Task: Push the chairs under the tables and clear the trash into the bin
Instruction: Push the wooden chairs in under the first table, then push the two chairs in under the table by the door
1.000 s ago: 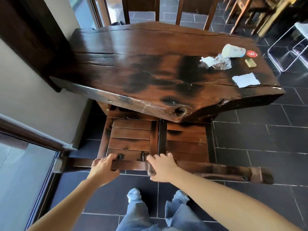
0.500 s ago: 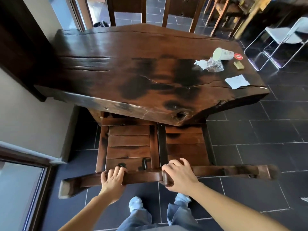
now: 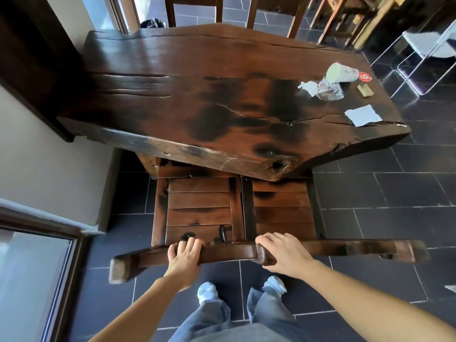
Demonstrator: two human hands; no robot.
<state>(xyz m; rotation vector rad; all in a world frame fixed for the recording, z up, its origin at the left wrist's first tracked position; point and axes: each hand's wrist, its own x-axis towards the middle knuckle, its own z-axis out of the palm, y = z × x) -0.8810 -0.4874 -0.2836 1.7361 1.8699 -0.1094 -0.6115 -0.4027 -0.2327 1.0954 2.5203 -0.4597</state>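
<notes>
A dark wooden double bench chair [image 3: 237,208] stands with its slatted seat partly under the thick slab table [image 3: 172,95]. My left hand [image 3: 183,257] and my right hand [image 3: 283,253] both grip the bench's top back rail [image 3: 229,253]. Trash lies at the table's far right end: a tipped pale cup [image 3: 341,72], crumpled clear plastic [image 3: 329,88] with a white scrap [image 3: 308,87], a white napkin [image 3: 362,115], a small tan piece [image 3: 365,90] and a red round marker [image 3: 364,77]. No bin is in view.
A wall and a glass door frame [image 3: 49,233] close off the left side. More wooden chairs [image 3: 234,11] stand behind the table. A white metal-framed chair [image 3: 424,50] sits at the right on the dark tiled floor [image 3: 382,193]. My feet are just behind the bench.
The bench's back rail has come further into view with both hands still on it. The view has shifted, and the table with its trash sits further left in frame.
</notes>
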